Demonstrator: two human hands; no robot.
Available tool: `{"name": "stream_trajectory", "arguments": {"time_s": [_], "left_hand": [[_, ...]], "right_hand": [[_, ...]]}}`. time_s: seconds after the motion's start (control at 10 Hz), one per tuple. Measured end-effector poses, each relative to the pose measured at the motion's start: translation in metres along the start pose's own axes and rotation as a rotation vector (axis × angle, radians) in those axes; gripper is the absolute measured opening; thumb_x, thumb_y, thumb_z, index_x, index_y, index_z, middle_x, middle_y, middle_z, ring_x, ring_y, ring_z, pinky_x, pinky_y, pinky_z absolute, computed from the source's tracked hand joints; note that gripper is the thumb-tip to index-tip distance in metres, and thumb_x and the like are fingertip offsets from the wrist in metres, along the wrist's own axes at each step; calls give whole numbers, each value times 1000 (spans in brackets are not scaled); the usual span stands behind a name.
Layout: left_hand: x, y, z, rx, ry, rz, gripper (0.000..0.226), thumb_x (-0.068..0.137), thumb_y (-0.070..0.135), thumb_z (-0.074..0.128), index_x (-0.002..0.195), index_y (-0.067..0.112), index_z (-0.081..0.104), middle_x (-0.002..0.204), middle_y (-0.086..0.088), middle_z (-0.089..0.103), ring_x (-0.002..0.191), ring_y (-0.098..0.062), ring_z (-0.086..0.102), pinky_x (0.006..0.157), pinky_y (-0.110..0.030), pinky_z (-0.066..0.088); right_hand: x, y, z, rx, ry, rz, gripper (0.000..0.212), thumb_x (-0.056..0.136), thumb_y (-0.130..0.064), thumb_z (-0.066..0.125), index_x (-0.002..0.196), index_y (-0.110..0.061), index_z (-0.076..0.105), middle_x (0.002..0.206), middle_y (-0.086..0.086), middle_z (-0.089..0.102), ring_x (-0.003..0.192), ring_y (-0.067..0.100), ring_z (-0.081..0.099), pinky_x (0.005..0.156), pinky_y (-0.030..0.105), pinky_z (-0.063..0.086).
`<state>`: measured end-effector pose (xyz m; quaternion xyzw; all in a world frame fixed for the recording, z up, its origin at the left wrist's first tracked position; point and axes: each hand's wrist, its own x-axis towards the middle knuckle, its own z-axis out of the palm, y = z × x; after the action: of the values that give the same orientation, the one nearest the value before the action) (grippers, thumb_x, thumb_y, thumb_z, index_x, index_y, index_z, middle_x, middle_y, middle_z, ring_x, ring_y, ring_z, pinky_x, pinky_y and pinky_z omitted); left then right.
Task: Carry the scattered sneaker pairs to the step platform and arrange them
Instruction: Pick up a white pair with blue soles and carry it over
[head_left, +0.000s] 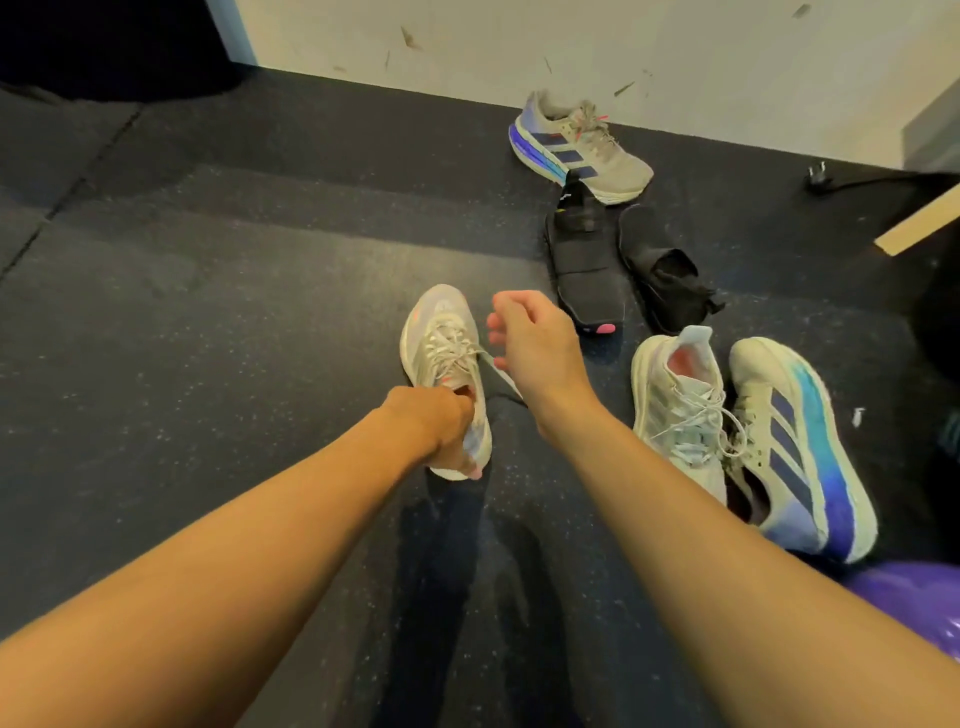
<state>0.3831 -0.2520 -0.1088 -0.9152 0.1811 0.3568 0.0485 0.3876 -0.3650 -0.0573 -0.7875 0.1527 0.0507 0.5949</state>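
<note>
Near centre, the sneaker (441, 332) is gripped at its heel by the left hand (436, 423). The right hand (535, 338) hovers beside it, fingers loosely spread, empty. Its loose lace (491, 359) may snag, and a heel-only hold could slip. Other sneakers (675, 410) lie right.

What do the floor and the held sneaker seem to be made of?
The floor: probably rubber matting, matte dark with pale speckles and seams. The pale sneaker in the left hand: seemingly knit mesh upper, cloth laces, likely foam sole.
</note>
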Motion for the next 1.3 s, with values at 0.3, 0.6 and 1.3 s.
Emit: {"name": "stream_trajectory", "arguments": {"time_s": [0.3,0.6,1.3], "left_hand": [[5,11,11,-6,160,-24,45,94,47,46,128,17,50,121,-8,61,103,-30,61,78,-36,44],[0,15,11,-43,175,-63,48,93,50,46,130,18,49,121,-6,60,104,-29,60,86,-39,47],[-220,1,-80,-347,101,-215,36,96,41,45,115,13,57,106,-10,63,92,-32,62,76,-37,45]], "right_hand": [[53,46,-87,-137,484,300,54,86,-19,53,136,-9,36,135,13,42,114,34,51,92,51,50],[67,61,-102,218,302,650,56,93,-4,48,145,-13,29,140,17,39,100,37,62,48,41,55],[-113,-107,-54,-615,-624,549,18,77,-21,70,82,-4,63,72,12,58,60,24,53,61,37,48]]}}
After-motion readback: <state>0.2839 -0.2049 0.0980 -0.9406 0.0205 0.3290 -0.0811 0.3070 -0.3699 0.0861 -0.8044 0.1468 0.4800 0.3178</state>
